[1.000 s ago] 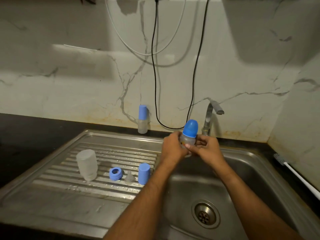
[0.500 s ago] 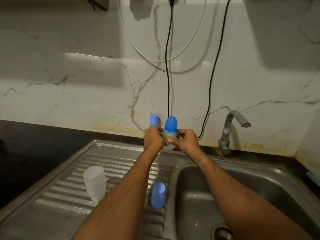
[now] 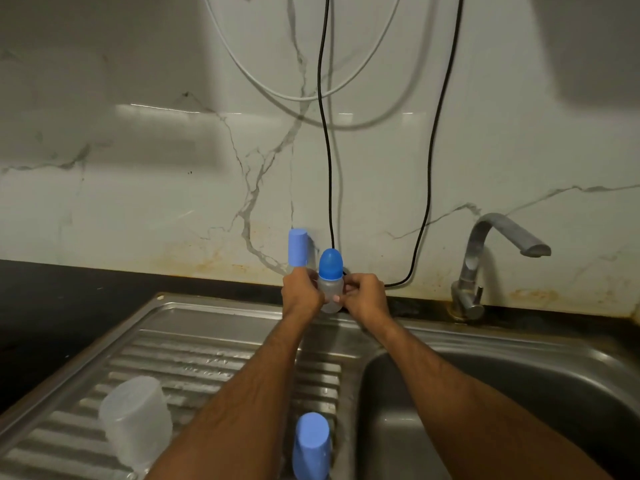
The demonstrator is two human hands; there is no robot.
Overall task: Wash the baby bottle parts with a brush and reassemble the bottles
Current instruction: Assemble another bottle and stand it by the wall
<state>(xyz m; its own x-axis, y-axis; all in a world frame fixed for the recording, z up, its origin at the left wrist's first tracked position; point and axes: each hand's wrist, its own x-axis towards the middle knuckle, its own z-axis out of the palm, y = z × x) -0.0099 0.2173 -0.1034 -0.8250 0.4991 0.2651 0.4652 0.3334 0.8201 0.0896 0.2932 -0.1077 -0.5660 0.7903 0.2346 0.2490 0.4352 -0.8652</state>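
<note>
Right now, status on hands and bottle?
Left hand and right hand both grip capped bottle, upright at sink's back rim. Second bottle close behind. Nothing blocking.

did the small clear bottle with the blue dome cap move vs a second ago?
Yes. The small clear bottle with the blue dome cap went left, away from the curved metal faucet, toward the capped bottle standing by the wall.

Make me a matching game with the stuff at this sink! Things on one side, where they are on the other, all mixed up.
Things:
1. bottle with the blue cap
2. clear cup
3. tap
4. loose blue cap

Places:
A. upside down on the ribbed drainboard, far left
B. standing on the drainboard beside the basin
C. held between the left hand and the right hand
D. fixed at the wall, right of the hands

Pairs: 1-C, 2-A, 3-D, 4-B
</note>
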